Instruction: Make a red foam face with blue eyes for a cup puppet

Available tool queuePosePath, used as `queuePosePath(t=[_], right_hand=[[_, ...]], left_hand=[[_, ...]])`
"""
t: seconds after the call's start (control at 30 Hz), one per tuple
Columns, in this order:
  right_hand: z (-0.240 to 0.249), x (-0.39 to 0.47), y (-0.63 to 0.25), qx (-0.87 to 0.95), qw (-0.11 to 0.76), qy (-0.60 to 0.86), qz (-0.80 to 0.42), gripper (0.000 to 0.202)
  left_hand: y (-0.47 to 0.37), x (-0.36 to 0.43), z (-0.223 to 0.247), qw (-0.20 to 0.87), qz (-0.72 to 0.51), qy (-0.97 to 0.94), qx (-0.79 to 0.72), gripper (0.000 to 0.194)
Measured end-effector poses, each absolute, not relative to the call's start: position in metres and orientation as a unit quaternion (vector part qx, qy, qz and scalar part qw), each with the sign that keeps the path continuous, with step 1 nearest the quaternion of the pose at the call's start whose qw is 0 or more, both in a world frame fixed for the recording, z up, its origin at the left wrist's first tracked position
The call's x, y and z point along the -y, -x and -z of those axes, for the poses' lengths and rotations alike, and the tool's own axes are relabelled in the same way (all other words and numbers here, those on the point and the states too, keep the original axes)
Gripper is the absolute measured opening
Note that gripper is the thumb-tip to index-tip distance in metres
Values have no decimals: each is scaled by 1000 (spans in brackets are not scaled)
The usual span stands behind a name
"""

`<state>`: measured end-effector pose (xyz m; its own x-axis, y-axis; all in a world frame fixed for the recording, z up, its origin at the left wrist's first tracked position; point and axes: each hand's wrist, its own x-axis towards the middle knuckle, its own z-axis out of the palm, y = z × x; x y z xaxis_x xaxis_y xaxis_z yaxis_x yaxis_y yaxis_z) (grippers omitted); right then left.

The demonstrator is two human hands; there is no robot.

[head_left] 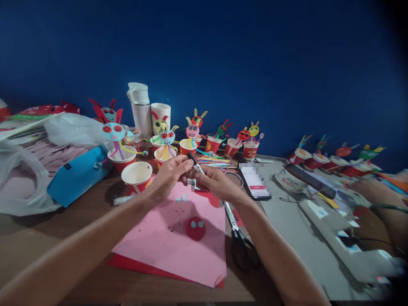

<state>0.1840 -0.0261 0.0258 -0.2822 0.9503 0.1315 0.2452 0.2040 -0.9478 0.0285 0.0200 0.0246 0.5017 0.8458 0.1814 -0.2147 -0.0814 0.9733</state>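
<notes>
Clock: read from the pen, 12 toward the dark-blue wall (204, 63).
Pen: slim marker pen with white barrel and black end (199, 168), held in the air above the far edge of the pink paper sheet (153, 242).
Left hand (168, 173): thumb and fingers pinched on the pen's black end.
Right hand (212, 182): fingers closed around the white barrel; whether the cap has parted from it, I cannot tell.
Disc: red round paper with two pale-blue dots (195, 234), flat on the pink sheet, 6 o'clock.
Under-sheet: red paper (137, 265), showing along the pink sheet's near edge.
Scissors: black-handled, metal-bladed (235, 225), 5 o'clock, beside the sheet.
Nearest cup: red-and-white paper (137, 172), 9 o'clock.
Faces: colourful paper heads (192, 131) in more such cups, 12 o'clock.
Phone: lit-screened, black-edged (253, 180), between 3 and 4.
Co-worker: a blurred arm (378, 189), 3 o'clock.
</notes>
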Motion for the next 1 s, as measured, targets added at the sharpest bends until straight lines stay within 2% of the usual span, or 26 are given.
queuePosePath(t=[0.2,0.33,0.5,0.73,1.0], right_hand=[[-26,28,-188,722,355,486,-341,27],[-29,32,-188,777,299,500,-239,26],[-31,35,-183,800,263,512,-170,25],[-29,35,-178,810,185,557,-9,27],[-36,36,-188,822,146,551,-8,31]], left_hand=[[-24,-22,-31,605,-368,-645,-286,15],[-20,-24,-36,580,-309,-697,-287,26],[-19,-30,-32,532,-261,-751,-292,35],[-19,-31,-26,525,-251,-766,-272,34],[-17,-28,-34,521,-214,-786,-256,35]])
